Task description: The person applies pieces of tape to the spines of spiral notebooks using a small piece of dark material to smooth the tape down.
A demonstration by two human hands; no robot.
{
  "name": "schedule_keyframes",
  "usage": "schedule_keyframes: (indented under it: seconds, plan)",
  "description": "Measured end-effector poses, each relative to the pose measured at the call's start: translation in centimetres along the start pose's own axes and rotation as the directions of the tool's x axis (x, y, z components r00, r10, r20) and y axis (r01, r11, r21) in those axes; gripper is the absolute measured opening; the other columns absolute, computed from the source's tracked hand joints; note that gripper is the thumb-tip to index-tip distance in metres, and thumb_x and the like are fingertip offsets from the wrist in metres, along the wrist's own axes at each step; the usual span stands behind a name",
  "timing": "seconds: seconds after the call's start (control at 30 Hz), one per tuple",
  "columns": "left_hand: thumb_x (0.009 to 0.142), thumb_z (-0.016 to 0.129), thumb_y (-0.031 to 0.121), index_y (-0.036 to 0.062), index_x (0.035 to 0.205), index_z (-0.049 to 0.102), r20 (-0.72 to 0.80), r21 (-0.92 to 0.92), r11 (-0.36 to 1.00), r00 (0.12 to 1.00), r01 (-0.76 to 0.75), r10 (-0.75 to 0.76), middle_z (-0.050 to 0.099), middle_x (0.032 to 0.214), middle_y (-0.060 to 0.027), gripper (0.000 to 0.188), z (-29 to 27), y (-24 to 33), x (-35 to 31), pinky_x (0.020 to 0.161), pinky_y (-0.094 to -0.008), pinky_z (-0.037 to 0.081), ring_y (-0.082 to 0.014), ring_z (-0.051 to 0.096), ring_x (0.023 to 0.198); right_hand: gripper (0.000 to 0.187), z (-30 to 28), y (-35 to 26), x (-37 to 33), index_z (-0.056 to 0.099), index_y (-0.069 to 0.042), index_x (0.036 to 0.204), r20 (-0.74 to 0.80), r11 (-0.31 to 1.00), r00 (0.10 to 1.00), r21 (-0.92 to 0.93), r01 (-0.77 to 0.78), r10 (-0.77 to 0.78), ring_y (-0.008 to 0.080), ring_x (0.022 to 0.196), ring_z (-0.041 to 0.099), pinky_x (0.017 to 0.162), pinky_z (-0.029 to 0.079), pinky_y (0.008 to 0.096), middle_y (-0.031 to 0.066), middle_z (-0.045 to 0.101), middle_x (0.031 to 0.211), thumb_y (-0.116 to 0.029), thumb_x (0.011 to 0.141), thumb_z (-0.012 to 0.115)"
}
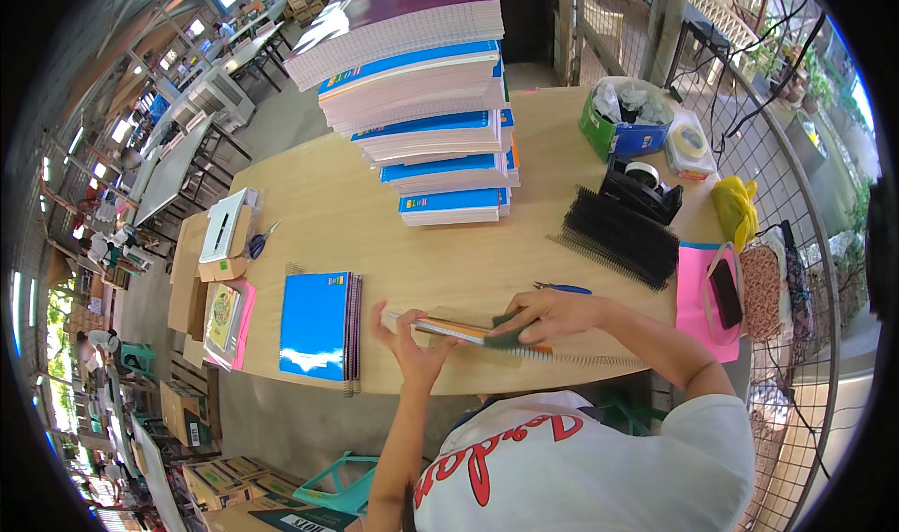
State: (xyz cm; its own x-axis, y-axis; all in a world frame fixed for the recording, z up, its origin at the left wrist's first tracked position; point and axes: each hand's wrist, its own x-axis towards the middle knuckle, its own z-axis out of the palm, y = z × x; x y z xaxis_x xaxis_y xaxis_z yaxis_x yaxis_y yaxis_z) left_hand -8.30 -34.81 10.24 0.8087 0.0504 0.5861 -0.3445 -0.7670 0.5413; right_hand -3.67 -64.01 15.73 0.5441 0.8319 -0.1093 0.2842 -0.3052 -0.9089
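Note:
Near the front edge of the table, my left hand [418, 352] grips a thin stack of bound sheets [448, 328] by its left end, fingers curled around it and held edge-on. Pinched in my right hand [565, 314] is a dark grey-green pad [507, 337], pressed against the right part of the sheets' edge. A wire-like spiral coil [599, 359] runs out to the right from the sheets along the table edge. Left of my hands lies a small pile of blue spiral notebooks [315, 321]. Blue-handled pliers [567, 288] rest just beyond my right hand.
A tall stack of blue-covered books [452, 202] stands at the table's far middle. To the right are black spiral coils [622, 237], a tape dispenser [642, 191], a green-blue box [613, 137] and a pink folder [694, 298]. Scissors [262, 242] lie left, beside a cardboard box [225, 268].

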Motion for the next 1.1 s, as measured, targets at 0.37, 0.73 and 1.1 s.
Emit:
schedule_keyframes:
  seconds: [0.37,0.73,1.1]
  plan:
    - [0.058,0.096,0.040,0.0083,0.096,0.057,0.092,-0.152,0.984,0.992,0.095,-0.081,0.033,0.122,-0.0154,0.063,-0.2,-0.8,0.3,0.097,-0.0473,0.039,-0.0335,0.038,0.116,0.048,-0.1,1.4,1.8,0.067,-0.014,0.130,-0.137,0.995,0.988,-0.069,-0.078,0.068,0.0352,0.113,0.057,0.100,0.044,0.0409,0.0215,0.059,0.119,-0.043,0.091,0.065]
    - [0.057,0.095,0.038,0.0081,0.099,0.054,0.098,-0.163,0.984,0.994,0.070,-0.054,0.037,0.118,-0.0156,0.066,-0.4,-0.9,0.3,0.099,-0.0480,0.038,-0.0334,0.039,0.117,0.059,-0.1,0.5,4.9,0.065,-0.006,0.129,-0.182,0.856,0.971,-0.465,-0.226,0.157,0.0295,0.117,0.056,0.102,0.042,0.0395,0.0174,0.059,0.125,-0.050,0.090,0.064]
    - [0.058,0.096,0.024,0.0069,0.109,0.050,0.142,-0.223,0.971,0.988,0.085,-0.054,0.034,0.122,-0.0173,0.071,-0.8,-1.2,0.5,0.098,-0.0474,0.038,-0.0345,0.036,0.118,0.054,0.0,-1.8,8.1,0.066,-0.010,0.130,-0.062,0.902,0.984,-0.394,-0.179,0.168,0.0310,0.116,0.056,0.101,0.043,0.0406,0.0178,0.057,0.124,-0.049,0.093,0.060]
